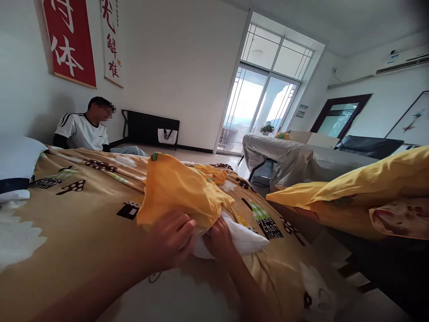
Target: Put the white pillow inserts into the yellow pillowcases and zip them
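A yellow pillowcase (179, 190) lies bunched on the patterned bedspread (83, 210), partly over a white pillow (246, 239) whose end sticks out at the right. My left hand (172, 239) grips the open edge of the yellow pillowcase from the left. Close beside it, my right hand (219, 239) holds the pillowcase edge and the white pillow where they meet. Both forearms reach in from the bottom of the view.
A person in a white shirt (83, 130) sits at the far side of the bed by the wall. A white pillow (18, 163) lies at the left. Yellow bedding (375, 185) is piled at the right. A covered table (284, 156) stands near the glass door.
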The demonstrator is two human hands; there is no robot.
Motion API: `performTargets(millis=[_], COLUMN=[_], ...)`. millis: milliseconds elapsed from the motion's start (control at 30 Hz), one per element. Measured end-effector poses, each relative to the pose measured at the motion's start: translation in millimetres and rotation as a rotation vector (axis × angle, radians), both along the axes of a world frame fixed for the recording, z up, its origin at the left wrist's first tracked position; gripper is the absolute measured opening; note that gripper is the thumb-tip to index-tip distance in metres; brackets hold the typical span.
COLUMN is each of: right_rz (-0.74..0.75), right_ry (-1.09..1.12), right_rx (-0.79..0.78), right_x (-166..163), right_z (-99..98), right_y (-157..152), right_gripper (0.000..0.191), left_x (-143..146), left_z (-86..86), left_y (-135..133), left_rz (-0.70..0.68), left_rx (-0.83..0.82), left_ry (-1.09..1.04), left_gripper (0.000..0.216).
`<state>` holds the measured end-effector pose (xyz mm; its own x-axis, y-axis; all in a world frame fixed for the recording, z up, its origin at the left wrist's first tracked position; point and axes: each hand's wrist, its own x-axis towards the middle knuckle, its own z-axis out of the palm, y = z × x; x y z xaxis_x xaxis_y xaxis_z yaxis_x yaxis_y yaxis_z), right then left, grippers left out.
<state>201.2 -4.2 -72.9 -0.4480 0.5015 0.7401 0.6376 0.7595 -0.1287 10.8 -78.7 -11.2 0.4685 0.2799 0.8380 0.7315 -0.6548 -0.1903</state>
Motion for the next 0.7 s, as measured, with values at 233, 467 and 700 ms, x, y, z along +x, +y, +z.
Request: performTargets(millis=[233,467,700], right_rz=[0.001,-0.071,0.207], right_ry=[0.330,0.186,-0.406], right_rx=[0.002,-0.134,-0.290], right_x=[5,6,51], right_z=[-6.7,1.6,56.6], right_y=[5,17,-56], right_gripper=[0.025,0.016,0.055], left_x=[-68,-64,-95], left_z=[14.6,-32.1,-45.8], left_y=[12,43,-3], left_rz=[0.154,0.087,0.033], left_rx=[-0.369,-0.444,-0.423], left_ry=[-0.626,-0.399,-0.198], left_gripper=[0.048,0.039,0.030])
